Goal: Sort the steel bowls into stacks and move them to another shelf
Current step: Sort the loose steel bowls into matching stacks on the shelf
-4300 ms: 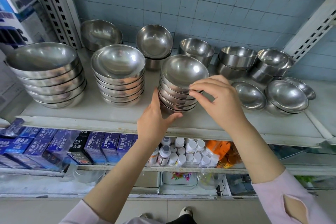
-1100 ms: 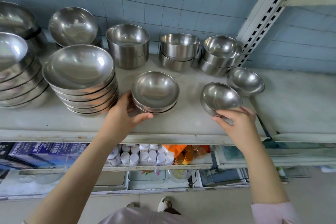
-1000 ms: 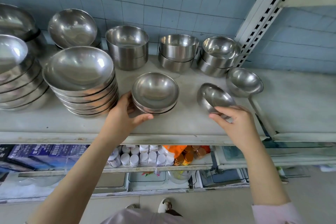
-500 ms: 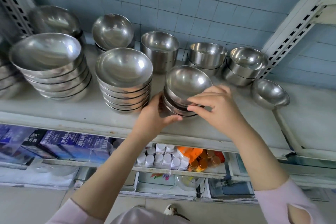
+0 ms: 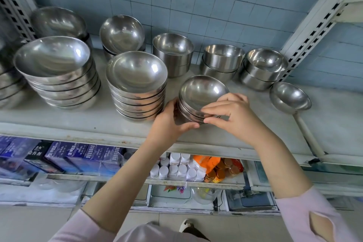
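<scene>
A short stack of small steel bowls [image 5: 200, 94] stands near the front of the white shelf [image 5: 98, 125]. My left hand [image 5: 169, 124] cups the stack's left side and base. My right hand [image 5: 233, 116] pinches the near rim of the top bowl. One loose small bowl [image 5: 289, 96] lies tilted to the right. Two taller stacks of wide bowls [image 5: 137, 84] [image 5: 57, 70] stand to the left. Straight-sided bowl stacks [image 5: 172, 55] [image 5: 222, 63] [image 5: 263, 68] line the back.
A blue tiled wall backs the shelf, with perforated white uprights at the far left and right [image 5: 314, 19]. More bowls [image 5: 121, 33] sit at the back left. Below are blue boxes [image 5: 78, 155], white bottles [image 5: 174, 167] and orange jars [image 5: 222, 169].
My right hand lifted a loose bowl from the right side of the shelf and brought it left onto the small stack that my left hand holds. The view has shifted left.
</scene>
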Motion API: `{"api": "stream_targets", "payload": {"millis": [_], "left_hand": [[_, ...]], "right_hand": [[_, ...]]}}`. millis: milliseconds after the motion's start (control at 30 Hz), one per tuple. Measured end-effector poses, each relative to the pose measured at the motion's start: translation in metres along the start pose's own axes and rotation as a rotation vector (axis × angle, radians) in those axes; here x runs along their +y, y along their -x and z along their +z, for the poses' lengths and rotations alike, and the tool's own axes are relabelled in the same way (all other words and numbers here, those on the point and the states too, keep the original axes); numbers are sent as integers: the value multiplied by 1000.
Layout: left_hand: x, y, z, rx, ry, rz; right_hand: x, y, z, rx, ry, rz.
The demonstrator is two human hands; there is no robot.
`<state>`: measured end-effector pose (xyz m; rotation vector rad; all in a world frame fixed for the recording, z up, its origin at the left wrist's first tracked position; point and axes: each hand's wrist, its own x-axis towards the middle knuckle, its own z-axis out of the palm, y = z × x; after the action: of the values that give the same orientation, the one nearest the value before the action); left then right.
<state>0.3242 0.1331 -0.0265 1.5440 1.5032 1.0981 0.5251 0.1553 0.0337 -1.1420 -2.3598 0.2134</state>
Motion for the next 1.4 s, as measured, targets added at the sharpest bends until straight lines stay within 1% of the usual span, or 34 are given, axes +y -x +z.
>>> {"api": "stream_targets", "payload": {"millis": [100,167,267,300,333,400,467,533,600,767,833,900,1000,1100,1200,1300,1400], "left_hand": [[1,0,0,-12,-4,-1],[1,1,-1,-16,-18,-4],[0,2,-1,-6,-66,-5],[1,2,-1,-4,-80,-3],[1,3,0,1,-85,2],[3,2,1,18,-101,3],[4,2,3,33,-121,-7],[4,1,5,34,-125,-18],[3,0,6,41,-135,-25],[3,0,7,30,-117,-36],[4,0,6,19,-94,-41],[4,0,5,11,-79,-44],[6,1,5,9,-81,-31],[7,1,4,-5,-73,-27],[6,1,1,-12,-39,-46],[7,2,0,-17,-43,-27],[7,2,0,-11,-45,-1]], "right_hand": [[-4,1,-6,-11,-18,10],[3,6,-19,71,-92,59],[45,30,-51,328,-182,315],[65,40,-61,393,-169,423],[85,51,-68,417,-148,528],[118,68,-75,356,-116,704],[137,79,-73,256,-125,774],[149,83,-69,239,-116,752],[156,84,-64,275,-106,735],[166,83,-55,377,14,727],[155,85,-56,429,1,687],[130,84,-60,489,-90,650],[74,68,-67,546,-208,493],[18,42,-65,504,-230,285],[-15,23,-45,438,-189,137],[-26,14,-25,408,-133,57],[-25,13,-10,375,-90,35]]}}
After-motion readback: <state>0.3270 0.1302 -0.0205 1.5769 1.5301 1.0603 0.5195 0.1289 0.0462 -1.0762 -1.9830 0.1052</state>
